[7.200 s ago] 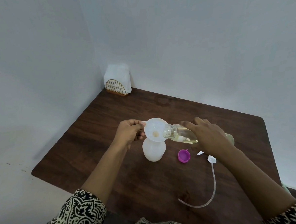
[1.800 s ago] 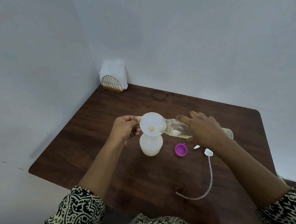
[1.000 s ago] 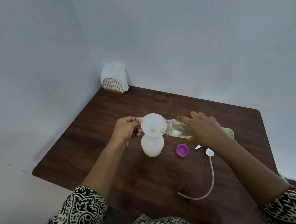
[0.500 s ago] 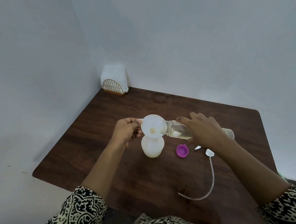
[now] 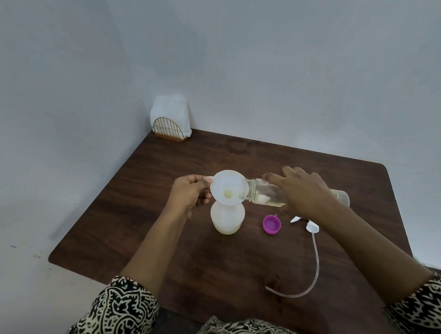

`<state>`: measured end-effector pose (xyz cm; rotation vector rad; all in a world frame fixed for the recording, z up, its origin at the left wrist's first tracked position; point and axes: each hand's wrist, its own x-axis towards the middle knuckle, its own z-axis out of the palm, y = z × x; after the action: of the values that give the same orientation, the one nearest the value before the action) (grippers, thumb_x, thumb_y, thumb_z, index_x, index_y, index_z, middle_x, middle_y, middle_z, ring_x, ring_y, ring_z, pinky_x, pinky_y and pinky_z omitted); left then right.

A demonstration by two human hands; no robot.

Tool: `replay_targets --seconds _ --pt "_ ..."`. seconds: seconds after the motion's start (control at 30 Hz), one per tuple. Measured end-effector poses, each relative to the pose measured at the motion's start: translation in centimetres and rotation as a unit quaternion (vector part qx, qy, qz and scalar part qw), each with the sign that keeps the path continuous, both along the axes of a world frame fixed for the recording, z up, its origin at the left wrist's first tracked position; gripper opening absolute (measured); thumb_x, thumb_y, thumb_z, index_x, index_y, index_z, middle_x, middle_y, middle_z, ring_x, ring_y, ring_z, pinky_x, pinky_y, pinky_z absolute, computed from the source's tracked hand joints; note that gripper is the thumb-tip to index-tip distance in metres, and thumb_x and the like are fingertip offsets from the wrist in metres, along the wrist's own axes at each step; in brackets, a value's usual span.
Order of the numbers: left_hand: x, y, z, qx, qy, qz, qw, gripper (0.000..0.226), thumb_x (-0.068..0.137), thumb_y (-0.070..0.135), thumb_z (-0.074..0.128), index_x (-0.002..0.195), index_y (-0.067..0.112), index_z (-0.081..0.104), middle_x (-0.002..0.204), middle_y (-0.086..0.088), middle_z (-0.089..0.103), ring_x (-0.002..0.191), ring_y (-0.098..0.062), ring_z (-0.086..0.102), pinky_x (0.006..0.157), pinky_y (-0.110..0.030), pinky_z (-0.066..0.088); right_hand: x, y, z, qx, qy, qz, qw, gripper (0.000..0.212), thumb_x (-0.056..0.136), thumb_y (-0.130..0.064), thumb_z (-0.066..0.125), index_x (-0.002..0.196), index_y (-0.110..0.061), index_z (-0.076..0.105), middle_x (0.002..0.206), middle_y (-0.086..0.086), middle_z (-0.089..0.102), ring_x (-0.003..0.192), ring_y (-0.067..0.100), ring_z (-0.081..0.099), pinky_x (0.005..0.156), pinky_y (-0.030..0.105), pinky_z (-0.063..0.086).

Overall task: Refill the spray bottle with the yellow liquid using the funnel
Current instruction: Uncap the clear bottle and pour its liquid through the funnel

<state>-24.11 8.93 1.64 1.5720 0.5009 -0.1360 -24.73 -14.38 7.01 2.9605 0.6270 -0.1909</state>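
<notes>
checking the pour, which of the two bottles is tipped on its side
The clear plastic bottle of yellow liquid in the right hand is tipped nearly sideways, mouth at the white funnel; the opaque white bottle stands upright under it.

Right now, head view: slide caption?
Pouring: left hand steadies funnel on spray bottle, right hand tips clear bottle of yellow liquid in.

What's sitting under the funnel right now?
A white spray bottle stands on the table under the funnel. The funnel's bowl covers the bottle's neck, so the spout cannot be seen.
</notes>
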Motion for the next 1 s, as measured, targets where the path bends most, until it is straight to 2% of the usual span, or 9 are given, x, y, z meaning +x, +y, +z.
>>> replay_targets --seconds 1.0 --pt "-0.11 -0.06 -0.08 0.01 0.002 0.006 1.0 0.01 0.094 0.013 0.06 0.094 0.008 0.069 0.069 -0.009 0.063 0.052 -0.01 0.054 0.051 -0.022 0.051 -0.05 0.16 0.04 -0.004 0.006 -0.001 1.0 0.078 0.08 -0.04 0.07 0.143 -0.035 0.024 0.13 0.003 0.045 0.119 0.021 0.047 0.094 0.041 0.044"
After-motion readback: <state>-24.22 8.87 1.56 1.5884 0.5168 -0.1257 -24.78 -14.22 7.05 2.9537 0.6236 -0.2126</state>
